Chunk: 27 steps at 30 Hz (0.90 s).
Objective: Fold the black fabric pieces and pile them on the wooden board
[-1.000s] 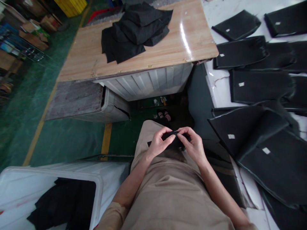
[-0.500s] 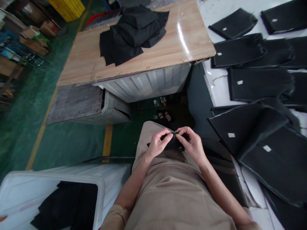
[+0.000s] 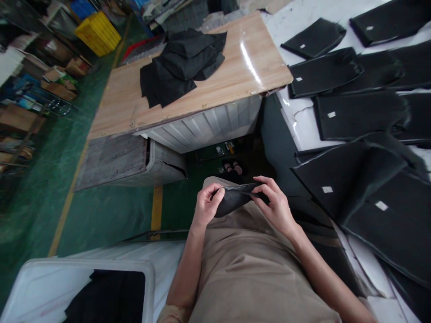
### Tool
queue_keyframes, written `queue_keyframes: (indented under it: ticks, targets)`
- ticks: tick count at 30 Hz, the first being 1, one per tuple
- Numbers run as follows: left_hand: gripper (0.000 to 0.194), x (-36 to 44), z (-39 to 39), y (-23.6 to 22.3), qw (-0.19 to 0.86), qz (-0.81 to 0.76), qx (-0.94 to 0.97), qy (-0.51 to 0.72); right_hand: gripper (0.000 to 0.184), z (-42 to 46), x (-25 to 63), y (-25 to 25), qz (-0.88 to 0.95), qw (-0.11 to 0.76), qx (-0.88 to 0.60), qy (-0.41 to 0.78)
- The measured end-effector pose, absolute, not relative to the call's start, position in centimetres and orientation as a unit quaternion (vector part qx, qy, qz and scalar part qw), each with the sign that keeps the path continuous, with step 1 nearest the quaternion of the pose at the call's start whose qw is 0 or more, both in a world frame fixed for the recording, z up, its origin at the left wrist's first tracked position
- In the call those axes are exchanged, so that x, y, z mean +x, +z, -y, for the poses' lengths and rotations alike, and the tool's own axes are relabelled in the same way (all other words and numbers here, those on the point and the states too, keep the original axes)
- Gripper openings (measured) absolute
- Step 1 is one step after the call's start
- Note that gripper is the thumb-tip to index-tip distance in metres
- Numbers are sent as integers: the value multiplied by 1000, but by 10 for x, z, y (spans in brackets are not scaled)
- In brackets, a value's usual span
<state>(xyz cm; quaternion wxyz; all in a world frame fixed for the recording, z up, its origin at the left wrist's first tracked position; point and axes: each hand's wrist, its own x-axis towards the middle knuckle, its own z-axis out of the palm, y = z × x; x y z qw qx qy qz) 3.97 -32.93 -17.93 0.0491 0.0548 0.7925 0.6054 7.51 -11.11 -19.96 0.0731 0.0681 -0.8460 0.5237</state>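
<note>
A small piece of black fabric (image 3: 232,202) is stretched between my two hands in front of my lap. My left hand (image 3: 208,204) pinches its left end between thumb and fingers. At the other end, my right hand (image 3: 273,199) grips the upper edge, its thumb and fingers on the folded layers. Several black fabric pieces with small white labels (image 3: 363,114) lie on the white table (image 3: 305,130) to my right. A loose heap of black cloth (image 3: 183,63) rests on the wooden board ahead.
The wooden board (image 3: 124,107) lies over a ribbed white bin (image 3: 215,125). At lower left, a white bin (image 3: 150,273) holds more black cloth (image 3: 111,296). A yellow crate (image 3: 98,33) and cardboard boxes (image 3: 59,89) stand on the green floor at far left.
My hands have moved apart, from pinching together at one spot to holding the fabric stretched between them. The view has shifted slightly.
</note>
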Motion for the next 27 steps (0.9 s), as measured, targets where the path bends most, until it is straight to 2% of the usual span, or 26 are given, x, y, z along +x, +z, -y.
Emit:
queue_keyframes:
  ticks: [8,14,17,27]
  targets:
    - [30,37,335,-183,42,-769,19,638,15,106,77,-208,736,20,38,676]
    - [29,37,336,-183,52,-781,13,622,7,110,75,-206,742,68,40,666]
    - [29,38,336,-182,64,-802,34,593,6,110,74,-204,749,57,69,656]
    - [29,38,331,-182,35,-813,42,579,21,115,71,-200,738,45,21,673]
